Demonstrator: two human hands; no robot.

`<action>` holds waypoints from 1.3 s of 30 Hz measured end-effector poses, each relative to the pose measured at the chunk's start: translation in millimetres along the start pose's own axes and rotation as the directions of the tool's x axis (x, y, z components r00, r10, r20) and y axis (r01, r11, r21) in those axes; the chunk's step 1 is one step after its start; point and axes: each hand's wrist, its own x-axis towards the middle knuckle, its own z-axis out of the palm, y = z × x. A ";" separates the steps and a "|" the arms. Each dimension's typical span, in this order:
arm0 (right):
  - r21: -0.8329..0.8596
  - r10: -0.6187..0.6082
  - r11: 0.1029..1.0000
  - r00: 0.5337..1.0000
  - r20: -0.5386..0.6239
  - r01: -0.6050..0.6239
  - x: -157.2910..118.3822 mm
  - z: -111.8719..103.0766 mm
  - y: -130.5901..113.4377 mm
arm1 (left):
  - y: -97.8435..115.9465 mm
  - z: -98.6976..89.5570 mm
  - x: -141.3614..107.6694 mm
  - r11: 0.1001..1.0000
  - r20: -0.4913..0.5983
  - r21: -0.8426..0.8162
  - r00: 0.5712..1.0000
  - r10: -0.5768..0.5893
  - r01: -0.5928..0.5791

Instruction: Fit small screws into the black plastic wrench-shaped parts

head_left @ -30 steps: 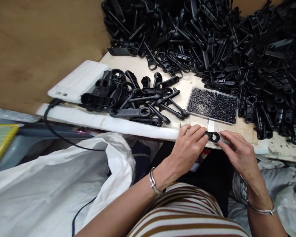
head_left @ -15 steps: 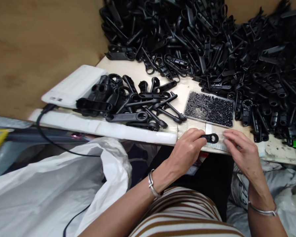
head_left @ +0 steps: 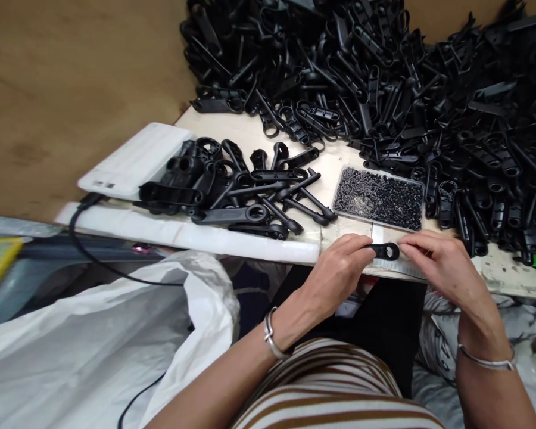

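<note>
My left hand pinches one end of a black plastic part at the table's front edge; the part's ringed end points right. Close to that ring, my right hand has its thumb and fingertips pressed together. Whatever is between those fingertips is too small to make out. Just behind the hands lies a clear shallow box full of tiny black and grey pieces. A strip of clear material is on the table edge below the part.
A huge pile of black parts covers the back and right. A smaller group lies left, beside a white device with a black cable. White foam lines the front edge; a white bag hangs below.
My right hand has moved slightly, its fingertips now nearer the ring and pinched closer together. The black part has shifted slightly right in my left hand.
</note>
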 end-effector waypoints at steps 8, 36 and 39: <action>-0.035 -0.166 0.986 0.978 -0.129 0.163 -10.0 15.5 -0.5 | 1.1 0.6 -0.8 0.999 -0.009 0.038 1.000 0.008 -0.008; -0.218 -0.363 0.908 0.932 0.011 0.357 -2.5 16.6 -3.7 | 0.3 2.3 -0.6 0.998 -0.018 0.059 0.999 0.028 -0.027; -0.290 -0.341 0.899 0.940 0.008 0.329 -4.7 19.5 -8.1 | 0.9 3.5 -1.3 0.996 -0.030 0.082 0.999 0.032 -0.030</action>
